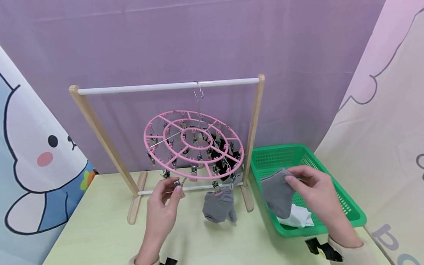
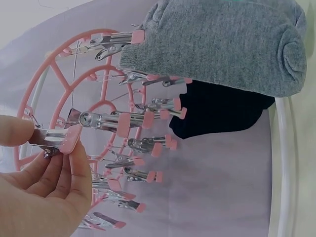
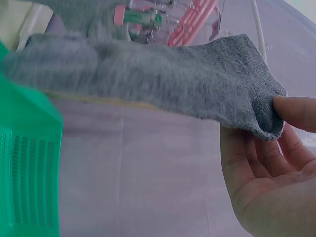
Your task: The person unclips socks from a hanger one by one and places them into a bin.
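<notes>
"Some lettering (image 1: 384, 235) on the right-hand backdrop (image 1: 388, 135)?"
"Only pale outlines, running off the view; too partial to read."
"And the left grip (image 1: 162, 205)?"
"Nearly closed, pinching a pink-tipped metal clip (image 2: 53, 139) just by the near rim of the pink round hanger (image 1: 197, 150)."
"Right grip (image 1: 315, 189)?"
"Nearly closed too, pinching a grey sock (image 1: 278, 193) by its cuff, against the green basket (image 1: 281, 155) in the head view."

And here's the grey sock (image 1: 278, 194), dangling cuff-up, out at the round pink hanger's (image 1: 180, 153) four o'clock; at seven, just below it, the silvery pink-tipped clip (image 2: 57, 139)!
</notes>
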### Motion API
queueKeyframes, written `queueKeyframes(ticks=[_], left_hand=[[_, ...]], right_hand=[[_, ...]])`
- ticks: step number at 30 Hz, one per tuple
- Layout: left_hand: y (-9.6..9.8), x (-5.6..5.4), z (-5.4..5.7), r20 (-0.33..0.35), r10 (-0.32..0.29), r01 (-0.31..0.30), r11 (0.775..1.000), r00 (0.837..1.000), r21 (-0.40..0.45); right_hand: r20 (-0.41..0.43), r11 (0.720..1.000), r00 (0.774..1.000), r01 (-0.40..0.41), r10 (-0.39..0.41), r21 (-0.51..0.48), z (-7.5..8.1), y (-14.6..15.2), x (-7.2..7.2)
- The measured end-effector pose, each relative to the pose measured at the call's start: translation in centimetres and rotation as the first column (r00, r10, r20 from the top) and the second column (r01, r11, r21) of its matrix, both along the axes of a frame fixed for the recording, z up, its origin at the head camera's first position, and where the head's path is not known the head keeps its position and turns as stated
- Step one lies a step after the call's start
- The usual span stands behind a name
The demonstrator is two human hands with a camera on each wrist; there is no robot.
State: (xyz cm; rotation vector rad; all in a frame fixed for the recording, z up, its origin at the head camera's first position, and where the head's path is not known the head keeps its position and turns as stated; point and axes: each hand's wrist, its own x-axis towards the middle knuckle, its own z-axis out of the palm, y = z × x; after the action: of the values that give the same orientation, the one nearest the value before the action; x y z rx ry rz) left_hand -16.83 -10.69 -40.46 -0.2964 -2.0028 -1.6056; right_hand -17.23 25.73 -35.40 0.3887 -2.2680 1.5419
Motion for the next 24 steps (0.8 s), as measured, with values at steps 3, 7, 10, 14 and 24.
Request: queueKeyframes(ticks=[3, 7, 10, 14, 24], left_hand=[[-0.3, 0.0, 0.0, 0.004, 0.011, -0.011, 1.0, 1.0, 0.002], [-0.6, 0.0, 0.2, 0.006, 0.024, -0.024, 1.0, 1.0, 0.009], [-0.9, 0.0, 0.3, 0.006, 0.032, -0.032, 0.999, 0.999, 0.021], [-1.2, 0.0, 0.4, 0.013, 0.043, -0.043, 0.998, 0.999, 0.034], [-1.9, -0.1, 0.5, 0.0, 0.072, -0.072, 0.996, 0.997, 0.047]], right_hand=[[0.018, 1.0, 1.0, 0.014, -0.014, 0.004, 0.0, 1.0, -0.1], [0.025, 0.999, 0.998, 0.05, -0.05, -0.002, -0.3, 2.3, -0.4], [0.011, 0.994, 0.994, 0.111, -0.112, 0.02, -0.7, 3.2, -0.7], [-0.018, 0.976, 0.981, 0.195, -0.194, 0.093, -1.2, 4.2, -1.1], [-0.099, 0.919, 0.963, 0.267, -0.249, 0.291, -4.3, 5.9, -2.2]])
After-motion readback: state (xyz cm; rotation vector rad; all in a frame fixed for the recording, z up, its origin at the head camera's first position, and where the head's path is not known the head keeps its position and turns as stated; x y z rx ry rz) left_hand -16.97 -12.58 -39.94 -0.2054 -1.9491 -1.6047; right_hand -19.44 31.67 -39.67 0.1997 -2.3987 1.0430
